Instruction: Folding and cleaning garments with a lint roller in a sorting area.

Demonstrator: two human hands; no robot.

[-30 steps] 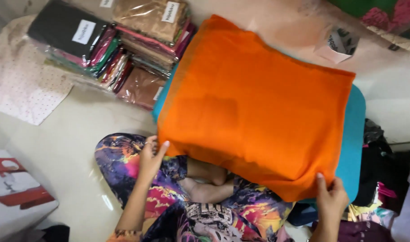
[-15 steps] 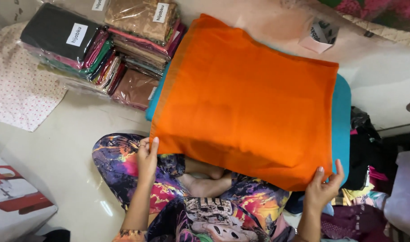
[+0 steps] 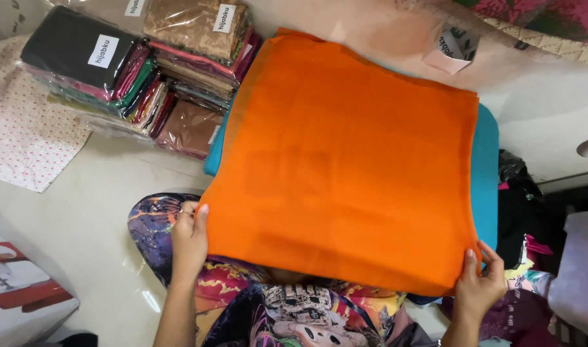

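A large folded orange cloth (image 3: 345, 160) lies spread flat over a teal pad (image 3: 485, 173), whose edge shows on the right and at the left. My left hand (image 3: 189, 241) grips the cloth's near left corner, thumb on top. My right hand (image 3: 479, 283) grips the near right corner. The cloth's near edge hangs over my lap, which is covered by colourful patterned fabric (image 3: 242, 302).
Stacks of folded fabrics in clear plastic bags (image 3: 139, 71) lie on the floor at the upper left. A white dotted cloth (image 3: 24, 141) is at far left, a red and white box (image 3: 17, 295) at bottom left. Dark clothes (image 3: 519, 218) are piled at right.
Both hands stay on the near corners while the orange cloth has been straightened and flattened on the pad. The view has shifted slightly.
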